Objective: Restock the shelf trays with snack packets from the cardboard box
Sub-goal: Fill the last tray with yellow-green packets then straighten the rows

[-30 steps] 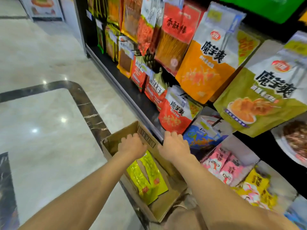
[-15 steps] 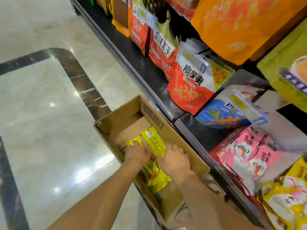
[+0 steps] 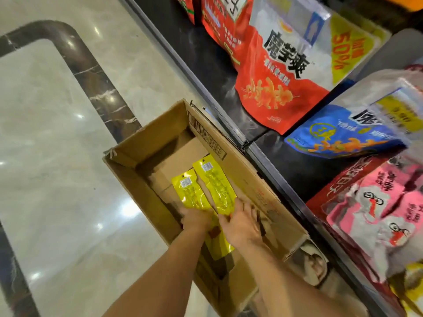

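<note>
An open cardboard box (image 3: 128, 181) stands on the floor against the shelf's base. Inside it lie long yellow snack packets (image 3: 216, 186), two side by side with their tops pointing away from me. My left hand (image 3: 196, 219) is down in the box, its fingers closed over the lower end of the left yellow packet (image 3: 188, 191). My right hand (image 3: 241, 221) rests beside it on the right packet, fingers curled at its lower end. More yellow wrapper (image 3: 219, 245) shows between my wrists.
The low shelf (image 3: 286, 170) runs along the right, with a metal front rail (image 3: 229, 126). On it lie a red packet (image 3: 274, 88), a blue packet (image 3: 338, 136) and pink packets (image 3: 377, 207). Polished marble floor (image 3: 57, 156) stretches to the left.
My hands went from the box's far rim down into the box and onto the yellow packets. The view tilted down and closer to the box.
</note>
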